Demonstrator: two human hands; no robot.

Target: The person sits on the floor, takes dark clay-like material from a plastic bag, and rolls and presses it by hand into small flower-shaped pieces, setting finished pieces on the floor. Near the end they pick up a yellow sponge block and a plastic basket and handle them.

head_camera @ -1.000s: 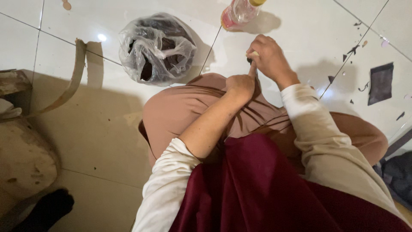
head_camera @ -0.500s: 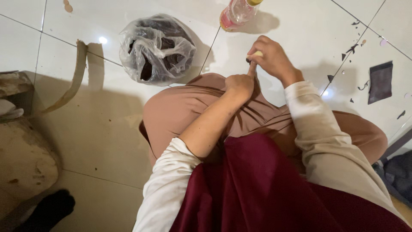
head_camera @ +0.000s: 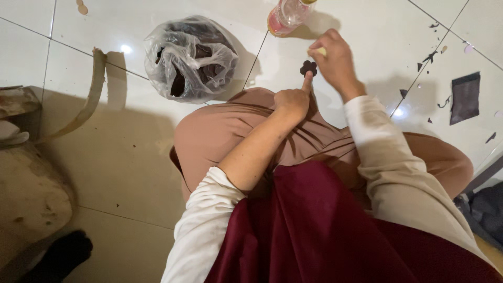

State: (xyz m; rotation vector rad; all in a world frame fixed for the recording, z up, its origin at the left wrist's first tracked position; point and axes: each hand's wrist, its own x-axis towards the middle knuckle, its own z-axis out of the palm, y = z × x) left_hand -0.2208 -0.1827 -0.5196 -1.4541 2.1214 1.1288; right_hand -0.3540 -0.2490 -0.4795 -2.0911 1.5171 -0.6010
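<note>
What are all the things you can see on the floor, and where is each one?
Flower-shaped piece: one, dark brown, on the white tile under the left fingertip.
Plastic bag: one, clear, holding dark pieces, floor at upper middle.
Plastic bottle: one, pinkish with a yellow cap, lying at the top.
Dark offcuts: several, scattered on the tiles at right.
Dark rectangular sheet: one, far right.
Tan strap: one, curving on the floor at left.
Small pale object: one, yellowish, in the right hand.
Left hand: index finger pressing the flower-shaped piece.
Right hand: beside the flower-shaped piece, gripping the small pale object.
</note>
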